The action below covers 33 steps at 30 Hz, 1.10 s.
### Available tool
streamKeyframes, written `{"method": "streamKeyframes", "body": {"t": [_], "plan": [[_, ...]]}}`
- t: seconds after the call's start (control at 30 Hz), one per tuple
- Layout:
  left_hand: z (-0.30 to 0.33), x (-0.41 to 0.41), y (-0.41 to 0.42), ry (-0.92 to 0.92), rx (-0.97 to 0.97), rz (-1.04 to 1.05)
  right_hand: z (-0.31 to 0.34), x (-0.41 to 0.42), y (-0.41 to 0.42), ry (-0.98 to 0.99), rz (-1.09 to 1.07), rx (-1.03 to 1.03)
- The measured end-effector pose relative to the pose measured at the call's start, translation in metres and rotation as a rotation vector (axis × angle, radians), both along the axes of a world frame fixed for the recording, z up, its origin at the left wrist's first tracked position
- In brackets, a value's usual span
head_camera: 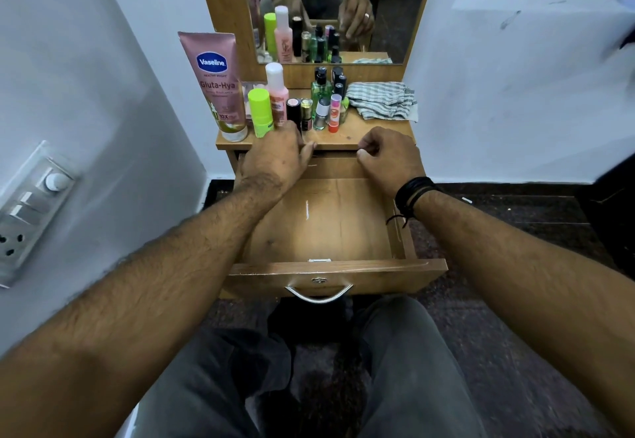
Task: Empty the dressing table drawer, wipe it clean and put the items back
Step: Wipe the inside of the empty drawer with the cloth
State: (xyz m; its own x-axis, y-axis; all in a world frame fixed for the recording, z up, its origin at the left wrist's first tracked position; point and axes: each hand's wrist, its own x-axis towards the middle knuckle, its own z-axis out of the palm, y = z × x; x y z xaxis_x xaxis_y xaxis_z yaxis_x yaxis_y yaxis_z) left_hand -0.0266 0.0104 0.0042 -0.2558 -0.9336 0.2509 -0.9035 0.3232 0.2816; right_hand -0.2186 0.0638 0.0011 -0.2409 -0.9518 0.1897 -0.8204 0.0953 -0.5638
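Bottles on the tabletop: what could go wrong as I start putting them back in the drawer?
The left hand reaches into a tightly packed row; lifting the black tube could topple the lime bottle or the small perfume bottle beside it. Several stand near the tabletop's front edge, so a knocked one might drop into the open drawer or onto the floor.

— Where were my hands?
— Both forearms reached forward. My left hand [275,159] lay knuckles-up, fingers loosely extended; my right hand [391,157] was curled, wrist banded in black.
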Motion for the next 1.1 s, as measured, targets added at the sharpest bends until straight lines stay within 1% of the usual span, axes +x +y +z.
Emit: {"method": "streamKeyframes", "body": {"t": [0.1,0.17,0.23,0.3,0.4,0.47,0.57,0.63,0.73,0.87,1.0,1.1], "plan": [[0.004,-0.025,0.005,-0.054,-0.039,-0.126,0.001,-0.017,-0.011,0.135,-0.004,0.035],[0.008,-0.047,0.007,-0.068,-0.043,-0.206,0.003,-0.030,-0.021,0.247,-0.002,0.100],[0.011,-0.067,0.004,-0.059,-0.041,-0.244,0.005,-0.042,-0.035,0.363,0.004,0.170],[0.012,-0.083,0.001,-0.062,-0.040,-0.249,0.007,-0.052,-0.050,0.431,0.009,0.218],[0.009,-0.104,-0.006,-0.062,-0.003,-0.246,0.008,-0.064,-0.075,0.453,0.058,0.274],[0.008,-0.111,-0.011,-0.071,0.027,-0.245,0.007,-0.070,-0.090,0.417,0.113,0.320],[0.006,-0.117,-0.017,-0.093,0.059,-0.255,0.005,-0.074,-0.107,0.372,0.130,0.372],[0.005,-0.118,-0.019,-0.111,0.064,-0.257,0.004,-0.074,-0.110,0.422,0.112,0.386],[0.004,-0.116,-0.017,-0.131,0.075,-0.266,0.006,-0.073,-0.101,0.555,0.083,0.336],[0.008,-0.110,-0.007,-0.152,0.060,-0.266,0.011,-0.073,-0.069,0.687,0.105,0.272],[0.019,-0.103,0.011,-0.159,0.068,-0.280,0.012,-0.071,-0.035,0.747,0.137,0.246],[0.028,-0.094,0.025,-0.153,0.059,-0.300,0.016,-0.065,-0.011,0.735,0.128,0.237]]}}
